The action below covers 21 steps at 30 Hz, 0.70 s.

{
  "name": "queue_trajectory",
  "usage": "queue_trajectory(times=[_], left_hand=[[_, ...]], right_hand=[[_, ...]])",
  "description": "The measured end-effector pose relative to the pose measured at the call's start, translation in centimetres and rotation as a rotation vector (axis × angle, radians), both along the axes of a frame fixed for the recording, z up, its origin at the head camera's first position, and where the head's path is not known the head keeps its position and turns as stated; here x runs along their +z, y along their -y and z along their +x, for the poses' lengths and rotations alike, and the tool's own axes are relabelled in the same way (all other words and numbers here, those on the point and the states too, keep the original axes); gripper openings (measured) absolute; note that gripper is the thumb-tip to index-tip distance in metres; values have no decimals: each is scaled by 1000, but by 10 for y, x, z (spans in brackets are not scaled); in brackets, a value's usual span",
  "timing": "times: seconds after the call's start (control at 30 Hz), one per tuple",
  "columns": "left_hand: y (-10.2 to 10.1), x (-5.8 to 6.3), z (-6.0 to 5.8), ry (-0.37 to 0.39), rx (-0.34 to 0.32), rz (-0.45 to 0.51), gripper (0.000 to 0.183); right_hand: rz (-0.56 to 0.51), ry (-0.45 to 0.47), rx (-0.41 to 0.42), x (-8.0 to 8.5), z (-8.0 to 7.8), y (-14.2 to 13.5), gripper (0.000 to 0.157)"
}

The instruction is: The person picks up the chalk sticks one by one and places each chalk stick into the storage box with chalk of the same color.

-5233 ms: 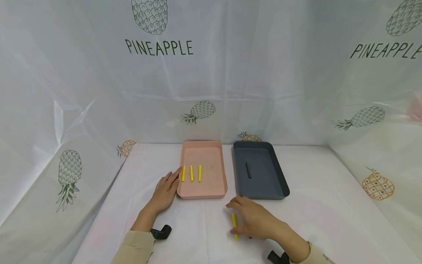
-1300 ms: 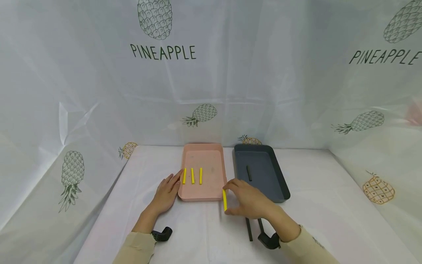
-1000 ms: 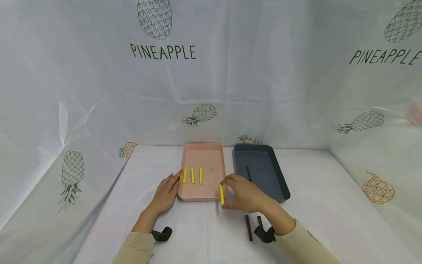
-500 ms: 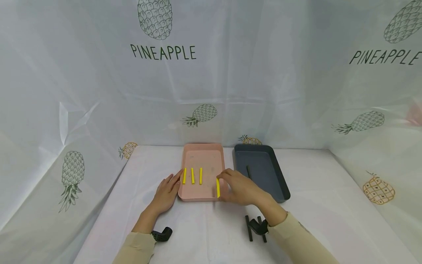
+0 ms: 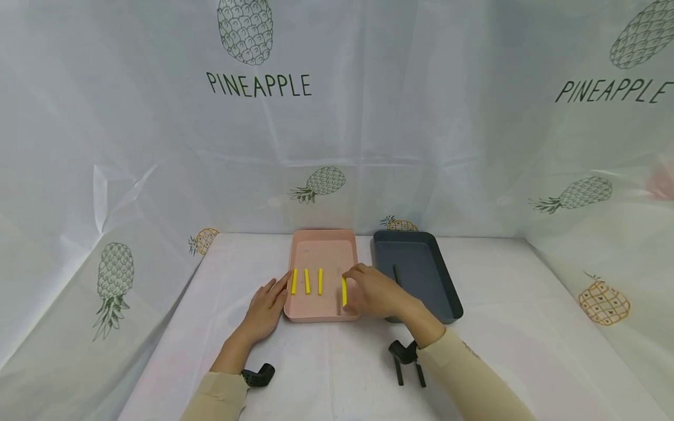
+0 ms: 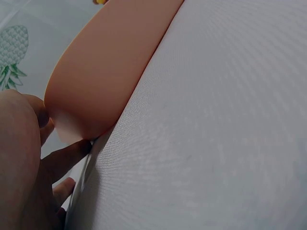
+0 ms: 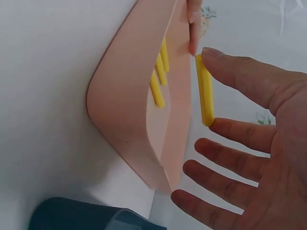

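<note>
Between the thumb and index finger of my right hand (image 5: 376, 292), a short yellow stick (image 7: 205, 91) is pinched at its two ends. The hand is above the right part of the pink tray (image 5: 321, 248); its other fingers are spread in the right wrist view. Three more yellow sticks (image 5: 307, 282) lie side by side inside that tray, towards its left. My left hand (image 5: 265, 310) lies at the tray's left edge with fingers stretched out. In the left wrist view its fingertips touch the tray's corner wall (image 6: 96, 76).
A dark grey tray (image 5: 421, 248) stands right of the pink one, with a dark stick (image 5: 397, 273) in it, partly hidden by my right hand. Two more dark sticks (image 5: 420, 375) lie on the white cloth (image 5: 326, 374) under the right wrist camera (image 5: 402, 352). A pineapple-print curtain (image 5: 421, 128) hangs behind.
My right hand has taken the yellow stick from the cloth and carried it up and left over the pink tray. The left hand has stayed at the tray's edge.
</note>
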<state>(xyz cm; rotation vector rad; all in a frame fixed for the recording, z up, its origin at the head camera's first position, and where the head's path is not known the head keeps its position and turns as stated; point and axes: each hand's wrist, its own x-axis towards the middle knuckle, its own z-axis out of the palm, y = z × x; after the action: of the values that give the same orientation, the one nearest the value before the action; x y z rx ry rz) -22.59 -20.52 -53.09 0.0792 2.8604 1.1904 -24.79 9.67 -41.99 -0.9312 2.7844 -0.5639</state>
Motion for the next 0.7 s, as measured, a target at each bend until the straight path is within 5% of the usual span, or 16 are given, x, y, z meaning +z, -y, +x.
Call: queue_trajectory(times=[0.7], left_hand=[[0, 1, 0, 8, -2, 9, 50]], right_hand=[[27, 10, -28, -9, -22, 18, 71]])
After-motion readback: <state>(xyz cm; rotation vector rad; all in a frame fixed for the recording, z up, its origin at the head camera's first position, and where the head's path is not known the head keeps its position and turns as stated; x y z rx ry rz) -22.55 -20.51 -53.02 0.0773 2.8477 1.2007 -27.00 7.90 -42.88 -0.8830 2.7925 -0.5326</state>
